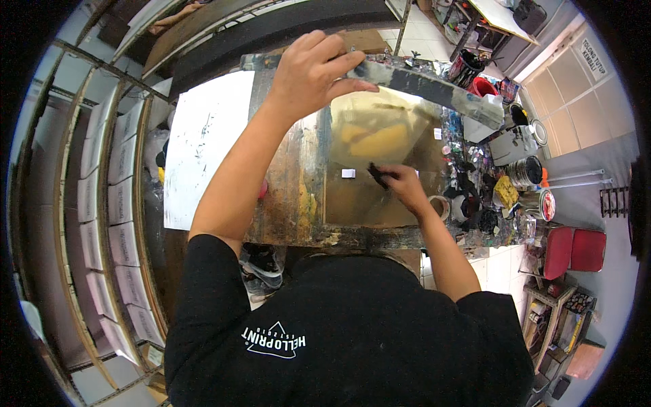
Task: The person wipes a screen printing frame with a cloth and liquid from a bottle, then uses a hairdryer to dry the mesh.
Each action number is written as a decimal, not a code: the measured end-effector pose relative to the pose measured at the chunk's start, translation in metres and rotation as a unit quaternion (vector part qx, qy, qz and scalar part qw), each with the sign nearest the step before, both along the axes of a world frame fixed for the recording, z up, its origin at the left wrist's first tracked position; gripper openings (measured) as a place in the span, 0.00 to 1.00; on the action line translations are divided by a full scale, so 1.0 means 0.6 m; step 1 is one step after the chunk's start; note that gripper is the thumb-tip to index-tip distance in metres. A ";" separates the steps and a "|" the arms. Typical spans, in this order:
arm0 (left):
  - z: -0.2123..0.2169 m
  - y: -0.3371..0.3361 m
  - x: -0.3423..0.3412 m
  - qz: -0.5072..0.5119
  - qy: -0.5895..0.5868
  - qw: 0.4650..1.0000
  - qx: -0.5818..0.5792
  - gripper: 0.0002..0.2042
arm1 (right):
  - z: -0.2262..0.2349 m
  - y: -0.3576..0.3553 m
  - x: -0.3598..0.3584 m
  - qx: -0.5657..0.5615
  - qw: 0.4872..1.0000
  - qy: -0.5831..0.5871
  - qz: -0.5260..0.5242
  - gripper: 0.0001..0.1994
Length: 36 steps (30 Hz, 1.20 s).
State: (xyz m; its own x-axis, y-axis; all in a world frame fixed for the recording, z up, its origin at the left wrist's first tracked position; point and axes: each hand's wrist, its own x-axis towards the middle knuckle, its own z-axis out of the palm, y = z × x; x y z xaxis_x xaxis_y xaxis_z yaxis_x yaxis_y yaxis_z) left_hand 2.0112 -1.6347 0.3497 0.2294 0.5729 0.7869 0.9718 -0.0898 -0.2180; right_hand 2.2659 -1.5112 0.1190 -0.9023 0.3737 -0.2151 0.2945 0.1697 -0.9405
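Note:
My left hand (pixel 313 71) is raised at the far side of the table, its thumb and fingers closed around the end of a grey, ink-stained frame bar (pixel 427 87). That bar slants down to the right, apparently the near edge of a lifted printing screen. Below it lies a shiny brownish board (pixel 366 207), with yellowish patches towards its far part. Over the board my right hand (pixel 405 188) pinches a crumpled black rag (pixel 378 176). A small white paper square (pixel 348 173) lies just left of the rag, and another white square (pixel 437 133) sits near the board's right edge.
A large ink-specked white sheet (pixel 209 149) covers the table's left side. Ink tins (pixel 524 171), a yellow cloth (pixel 505 192) and a tape roll (pixel 440 207) crowd the right edge. Shelves (pixel 139 224) with white stacks stand left; a red chair (pixel 584 250) stands right.

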 end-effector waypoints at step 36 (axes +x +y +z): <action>-0.031 0.039 0.017 0.024 -0.080 0.996 -0.024 0.20 | -0.065 0.026 -0.138 0.001 0.989 0.011 0.148 0.14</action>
